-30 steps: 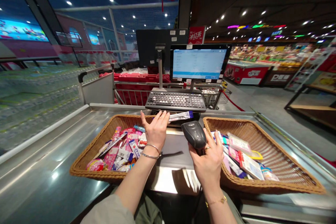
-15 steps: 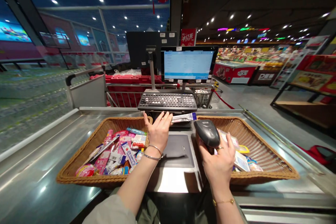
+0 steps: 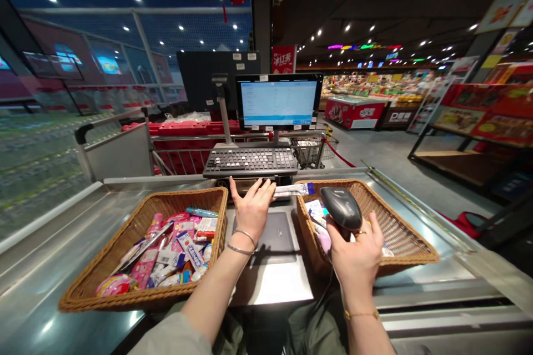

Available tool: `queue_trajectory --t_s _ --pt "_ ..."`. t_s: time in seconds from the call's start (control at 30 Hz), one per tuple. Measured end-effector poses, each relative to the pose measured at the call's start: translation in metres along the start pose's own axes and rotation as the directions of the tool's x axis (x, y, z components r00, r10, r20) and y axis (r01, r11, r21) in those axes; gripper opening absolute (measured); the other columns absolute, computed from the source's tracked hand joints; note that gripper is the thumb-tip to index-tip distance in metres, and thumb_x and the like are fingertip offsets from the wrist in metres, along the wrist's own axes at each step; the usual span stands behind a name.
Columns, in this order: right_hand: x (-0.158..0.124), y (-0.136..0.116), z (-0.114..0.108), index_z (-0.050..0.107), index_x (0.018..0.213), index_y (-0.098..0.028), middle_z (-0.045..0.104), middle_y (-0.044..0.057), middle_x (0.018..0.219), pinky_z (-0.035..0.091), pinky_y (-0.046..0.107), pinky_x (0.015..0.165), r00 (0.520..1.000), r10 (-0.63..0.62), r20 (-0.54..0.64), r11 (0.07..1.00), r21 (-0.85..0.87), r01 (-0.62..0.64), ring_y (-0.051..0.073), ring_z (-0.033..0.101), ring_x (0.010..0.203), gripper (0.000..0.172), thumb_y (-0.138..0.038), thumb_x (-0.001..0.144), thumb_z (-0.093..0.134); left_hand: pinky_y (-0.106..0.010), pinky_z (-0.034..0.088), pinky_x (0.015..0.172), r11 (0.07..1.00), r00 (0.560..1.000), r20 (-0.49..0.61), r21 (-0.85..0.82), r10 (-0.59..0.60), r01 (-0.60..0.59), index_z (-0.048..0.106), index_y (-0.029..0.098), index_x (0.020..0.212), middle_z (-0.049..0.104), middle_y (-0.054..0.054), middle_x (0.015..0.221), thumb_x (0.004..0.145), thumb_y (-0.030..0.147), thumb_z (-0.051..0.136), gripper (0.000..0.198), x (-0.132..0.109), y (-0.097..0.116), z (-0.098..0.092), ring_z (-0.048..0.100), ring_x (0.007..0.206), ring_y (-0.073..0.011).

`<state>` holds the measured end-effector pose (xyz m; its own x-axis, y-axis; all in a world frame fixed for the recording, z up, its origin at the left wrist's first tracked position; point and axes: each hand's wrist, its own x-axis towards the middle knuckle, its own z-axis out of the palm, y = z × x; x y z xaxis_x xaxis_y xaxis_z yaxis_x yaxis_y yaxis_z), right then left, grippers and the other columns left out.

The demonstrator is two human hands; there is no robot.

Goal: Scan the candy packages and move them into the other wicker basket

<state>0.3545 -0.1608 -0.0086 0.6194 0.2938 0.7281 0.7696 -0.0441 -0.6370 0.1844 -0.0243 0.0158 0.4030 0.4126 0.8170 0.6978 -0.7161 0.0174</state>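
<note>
My left hand (image 3: 252, 207) holds a long white and purple packet (image 3: 293, 189) by one end, just below the keyboard (image 3: 251, 162). My right hand (image 3: 357, 249) grips a black handheld barcode scanner (image 3: 341, 207) over the right wicker basket (image 3: 410, 238), which holds a few packets. The left wicker basket (image 3: 125, 233) is full of several small pink and white packets. A lit monitor (image 3: 278, 102) stands behind the keyboard.
A steel checkout counter (image 3: 50, 288) runs under both baskets, with a dark flat scanner plate (image 3: 277, 233) between them. A red-lined shopping cart (image 3: 187, 144) stands behind the counter. Store shelves and freezers fill the right background.
The view has swung right, so everything sits further left. My right hand with the scanner has moved right over the right basket. My left hand still holds the packet below the keyboard.
</note>
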Motion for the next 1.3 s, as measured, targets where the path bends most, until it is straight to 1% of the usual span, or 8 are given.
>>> queue_trajectory --t_s 0.13,0.33,0.53,0.7,1.0,1.1,1.2,1.3 --pt "0.004 0.010 -0.004 0.068 0.100 -0.010 0.068 0.019 0.110 0.035 0.054 0.109 0.999 0.044 -0.030 0.999 -0.021 -0.045 0.035 0.043 0.134 0.042 -0.045 0.078 0.067 -0.066 -0.015 0.115 1.000 1.000 -0.003 -0.030 0.006 -0.006 0.062 0.031 0.123 0.071 -0.002 0.121 0.097 0.030 0.051 0.028 0.004 0.011 0.006 0.064 0.117 -0.0247" --pt "0.012 0.023 -0.009 0.069 0.099 -0.008 0.068 0.021 0.110 0.035 0.051 0.108 0.985 0.145 -0.095 0.988 -0.037 -0.149 0.036 0.046 0.130 0.049 -0.051 0.075 0.068 -0.065 -0.017 0.115 0.998 1.000 0.010 -0.059 0.020 -0.019 0.063 0.030 0.121 0.071 -0.002 0.120 0.097 0.032 0.052 0.027 0.008 0.029 0.020 0.064 0.117 -0.0237" --pt "0.021 0.033 -0.017 0.071 0.088 -0.010 0.069 0.021 0.109 0.035 0.050 0.108 0.953 0.257 -0.159 0.963 -0.043 -0.267 0.036 0.047 0.129 0.049 -0.056 0.072 0.066 -0.066 -0.014 0.115 0.996 0.997 0.051 -0.069 0.051 -0.047 0.063 0.031 0.122 0.071 -0.001 0.121 0.096 0.026 0.053 0.028 0.011 0.044 0.035 0.062 0.119 -0.0238" --pt "0.025 0.046 -0.022 0.072 0.091 -0.007 0.067 0.024 0.113 0.036 0.050 0.109 0.921 0.342 -0.187 0.935 -0.033 -0.354 0.038 0.048 0.129 0.057 -0.059 0.069 0.066 -0.067 -0.013 0.116 0.993 0.992 0.100 -0.097 0.083 -0.073 0.064 0.030 0.120 0.070 -0.001 0.123 0.095 0.019 0.052 0.030 0.013 0.057 0.048 0.061 0.120 -0.0239" --pt "0.028 0.068 -0.026 0.072 0.087 -0.003 0.063 0.030 0.117 0.038 0.051 0.108 0.878 0.414 -0.239 0.899 -0.045 -0.436 0.040 0.050 0.127 0.059 -0.059 0.068 0.068 -0.067 -0.016 0.115 0.973 0.964 0.186 -0.169 0.189 -0.158 0.063 0.031 0.123 0.068 -0.002 0.126 0.098 0.022 0.045 0.031 0.015 0.082 0.071 0.058 0.125 -0.0228" --pt "0.028 0.072 -0.026 0.073 0.088 -0.005 0.065 0.027 0.115 0.038 0.051 0.108 0.875 0.416 -0.249 0.897 -0.047 -0.440 0.039 0.049 0.127 0.056 -0.057 0.069 0.069 -0.069 -0.016 0.114 0.962 0.944 0.227 -0.187 0.240 -0.199 0.060 0.033 0.127 0.066 -0.001 0.130 0.099 0.024 0.043 0.034 0.016 0.092 0.076 0.051 0.132 -0.0235" --pt "0.028 0.074 -0.027 0.073 0.093 -0.005 0.065 0.025 0.115 0.038 0.050 0.109 0.879 0.410 -0.245 0.900 -0.048 -0.433 0.038 0.049 0.127 0.056 -0.056 0.070 0.068 -0.071 -0.013 0.113 0.950 0.911 0.289 -0.190 0.295 -0.247 0.050 0.035 0.137 0.056 -0.002 0.141 0.100 0.026 0.041 0.040 0.016 0.100 0.079 0.038 0.142 -0.0250" --pt "0.029 0.073 -0.026 0.073 0.093 -0.003 0.065 0.027 0.114 0.039 0.049 0.107 0.878 0.414 -0.242 0.898 -0.050 -0.437 0.038 0.050 0.126 0.057 -0.055 0.071 0.067 -0.072 -0.008 0.114 0.950 0.894 0.330 -0.176 0.303 -0.257 0.043 0.033 0.143 0.049 -0.004 0.147 0.100 0.027 0.039 0.044 0.015 0.104 0.079 0.031 0.145 -0.0254"
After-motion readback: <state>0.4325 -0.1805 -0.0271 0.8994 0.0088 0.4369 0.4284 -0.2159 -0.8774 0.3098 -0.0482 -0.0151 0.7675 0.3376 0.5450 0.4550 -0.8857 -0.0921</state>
